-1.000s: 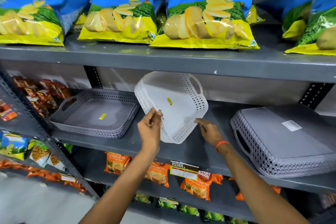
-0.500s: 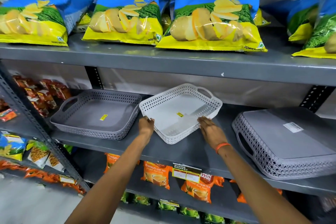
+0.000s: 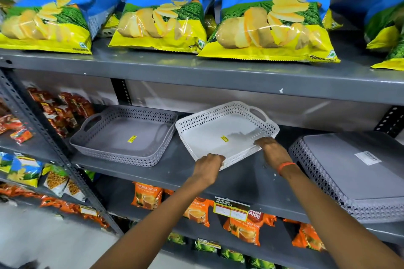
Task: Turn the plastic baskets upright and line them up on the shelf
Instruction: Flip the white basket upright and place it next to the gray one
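The grey basket (image 3: pixel 124 135) sits upright on the shelf (image 3: pixel 170 172), well to the left of the left hand's fingers, with its near rim close to the shelf's front edge. This one looks done.

Next comes the white basket (image 3: pixel 220 131), also upright and resting on the shelf, but skewed, with its left corner touching or nearly touching the grey one. The left hand (image 3: pixel 208 167) has its fingers curled over the near corner of the white rim, grasping it. The right hand (image 3: pixel 272 152) lies on the near right side of the same rim, with fingers reaching over and into the basket; they appear to grip the wall, though blur makes the hold hard to confirm.

The step in hand looks like squaring the white basket after its turn-over. It seems to need a small twist between the fingers so its front rim runs parallel with the grey basket's, then a release.

Just right of the right hand's fingers lies the upturned basket (image 3: pixel 358 172), bottom up, a label on its base, and overhanging the shelf front. In my judgement it goes next: a two-handed grip on opposite rims, a flip, and a slide into line.
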A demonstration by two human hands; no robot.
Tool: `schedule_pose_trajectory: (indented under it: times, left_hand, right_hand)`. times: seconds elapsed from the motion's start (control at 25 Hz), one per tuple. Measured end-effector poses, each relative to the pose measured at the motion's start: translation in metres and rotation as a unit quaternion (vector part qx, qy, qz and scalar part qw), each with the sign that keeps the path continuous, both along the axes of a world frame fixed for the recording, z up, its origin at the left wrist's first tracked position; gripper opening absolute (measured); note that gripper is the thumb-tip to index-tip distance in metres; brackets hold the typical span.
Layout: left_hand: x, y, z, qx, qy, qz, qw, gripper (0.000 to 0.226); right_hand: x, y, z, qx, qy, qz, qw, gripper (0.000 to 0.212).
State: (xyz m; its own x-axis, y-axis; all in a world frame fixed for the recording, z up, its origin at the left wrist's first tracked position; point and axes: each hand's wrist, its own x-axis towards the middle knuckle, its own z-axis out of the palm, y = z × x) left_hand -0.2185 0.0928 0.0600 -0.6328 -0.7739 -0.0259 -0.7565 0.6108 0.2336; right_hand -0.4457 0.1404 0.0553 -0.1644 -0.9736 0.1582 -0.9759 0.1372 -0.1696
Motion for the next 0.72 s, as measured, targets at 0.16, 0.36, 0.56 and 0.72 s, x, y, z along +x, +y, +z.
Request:
schedule_pose_trajectory:
  times: [0.16,0.36,0.56,0.72]
  left_hand:
    - [0.039,-0.016,0.005,-0.002,-0.023,-0.044,0.999,0.025]
    - [0.09,-0.038,0.002,-0.008,-0.005,-0.049,0.999,0.033]
    - [0.119,-0.054,0.006,-0.016,-0.014,-0.036,0.999,0.022]
    - [0.126,-0.057,0.005,-0.018,-0.009,-0.047,0.999,0.021]
  right_hand:
    - [0.025,0.02,-0.011,-0.071,0.021,0.043,0.996,0.041]
    - [0.078,0.035,-0.02,-0.122,0.025,0.049,0.991,0.042]
    - [0.123,0.031,-0.025,-0.124,0.015,0.015,0.992,0.044]
    - [0.135,0.031,-0.028,-0.114,0.007,-0.008,0.993,0.046]
